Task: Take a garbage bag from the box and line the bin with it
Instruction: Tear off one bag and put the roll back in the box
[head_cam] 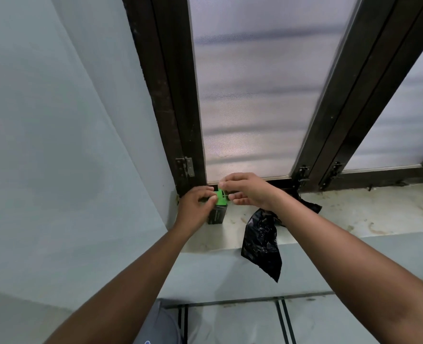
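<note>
A small garbage bag box, dark with a bright green top flap, stands upright on a pale stone window sill, in the sill's left corner against the dark window frame. Its long axis runs up and down, with the green flap end pointing up toward the frosted glass.

The left hand wraps the box from the left, fingers curled around its upper part and thumb near the flap, so most of the box's left side is hidden. The right hand reaches in from the right, with thumb and forefinger pressed together at the green flap's top edge; whether they pinch the flap itself or something thin coming out of it cannot be told.

A black garbage bag lies just right of the box, crumpled. Its long axis runs from the back of the sill toward the viewer, and its pointed lower end hangs over the sill's front edge, pointing down. The right forearm crosses over its upper part, hiding the middle, and a bit of black plastic shows beyond the wrist near the frame.

Any print on the box is too small to read. At the bottom edge, a grey garment is cut off.
</note>
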`<state>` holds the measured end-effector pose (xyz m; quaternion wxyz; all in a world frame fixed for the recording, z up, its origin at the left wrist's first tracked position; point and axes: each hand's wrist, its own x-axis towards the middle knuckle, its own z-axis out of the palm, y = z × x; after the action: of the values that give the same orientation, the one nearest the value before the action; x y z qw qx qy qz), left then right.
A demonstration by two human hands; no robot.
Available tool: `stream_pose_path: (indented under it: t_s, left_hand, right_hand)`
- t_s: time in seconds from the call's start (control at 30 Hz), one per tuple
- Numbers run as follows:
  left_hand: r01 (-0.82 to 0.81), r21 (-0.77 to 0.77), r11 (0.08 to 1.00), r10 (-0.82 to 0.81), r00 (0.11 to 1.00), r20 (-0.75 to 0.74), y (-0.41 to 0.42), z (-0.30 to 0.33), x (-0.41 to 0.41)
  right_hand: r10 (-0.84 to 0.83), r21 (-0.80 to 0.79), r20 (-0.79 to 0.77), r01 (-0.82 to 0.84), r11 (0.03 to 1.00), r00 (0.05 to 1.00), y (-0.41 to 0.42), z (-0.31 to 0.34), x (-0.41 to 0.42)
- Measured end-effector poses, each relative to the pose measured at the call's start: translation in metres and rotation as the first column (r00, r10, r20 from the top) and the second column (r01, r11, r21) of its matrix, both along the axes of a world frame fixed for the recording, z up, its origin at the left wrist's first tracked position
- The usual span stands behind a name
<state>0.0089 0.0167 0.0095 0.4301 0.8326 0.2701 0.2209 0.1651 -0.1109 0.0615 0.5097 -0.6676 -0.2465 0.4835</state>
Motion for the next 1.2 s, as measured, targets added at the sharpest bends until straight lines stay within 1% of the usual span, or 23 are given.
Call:
stream_pose_path:
  t_s: [0.07, 0.13, 0.2, 0.27, 0.33, 0.43, 0.5, 0.67, 0.73, 0.97, 1.1, 1.2]
  left_hand:
    - [-0.028, -0.022, 0.999, 0.028, 1.0, 0.006, 0.0, -0.003, -0.001]
    - [-0.026, -0.066, 0.997, 0.027, 1.0, 0.004, -0.001, -0.006, -0.002]
    - [0.014, -0.101, 0.995, -0.014, 1.0, -0.005, -0.001, -0.009, -0.003]
    - [0.058, -0.128, 0.99, -0.063, 0.997, -0.035, -0.002, -0.011, -0.003]
    - [0.059, -0.13, 0.99, -0.067, 0.996, -0.055, -0.002, -0.012, -0.003]
    - [0.032, -0.122, 0.992, -0.04, 0.998, -0.058, -0.001, -0.015, -0.001]
    - [0.028, -0.145, 0.989, -0.036, 0.998, -0.055, 0.0, -0.015, 0.0]
    - [0.015, -0.156, 0.988, -0.02, 0.999, -0.034, 0.002, -0.016, -0.001]
    - [0.014, -0.164, 0.986, -0.017, 1.0, -0.018, 0.002, -0.017, 0.0]
    - [0.002, -0.159, 0.987, -0.003, 1.0, -0.009, 0.003, -0.022, 0.001]
    - [-0.021, -0.135, 0.991, 0.011, 0.997, -0.072, 0.001, -0.022, 0.003]
    - [-0.012, -0.182, 0.983, -0.02, 0.985, -0.173, -0.001, -0.027, 0.004]
  right_hand:
    - [0.036, -0.032, 0.094, -0.034, 0.999, 0.995, 0.006, 0.001, -0.003]
    - [0.051, -0.053, 0.149, -0.043, 0.998, 0.988, 0.012, 0.004, -0.007]
    - [0.044, -0.096, 0.286, -0.017, 0.995, 0.957, 0.018, 0.005, -0.012]
    - [0.053, -0.139, 0.44, 0.01, 0.99, 0.897, 0.024, 0.003, -0.016]
    - [0.075, -0.164, 0.56, 0.022, 0.986, 0.825, 0.03, 0.002, -0.02]
    - [0.057, -0.163, 0.679, 0.075, 0.984, 0.732, 0.035, -0.001, -0.026]
    - [0.042, -0.151, 0.704, 0.091, 0.984, 0.709, 0.036, -0.003, -0.028]
    - [-0.026, -0.11, 0.718, 0.15, 0.982, 0.695, 0.037, -0.009, -0.03]
    - [-0.038, -0.099, 0.748, 0.169, 0.981, 0.662, 0.037, -0.01, -0.032]
    - [0.015, -0.141, 0.83, 0.184, 0.973, 0.558, 0.034, -0.011, -0.039]
    - [0.07, -0.213, 0.821, 0.19, 0.958, 0.567, 0.027, -0.012, -0.049]
    - [0.088, -0.247, 0.81, 0.201, 0.948, 0.58, 0.021, -0.014, -0.058]
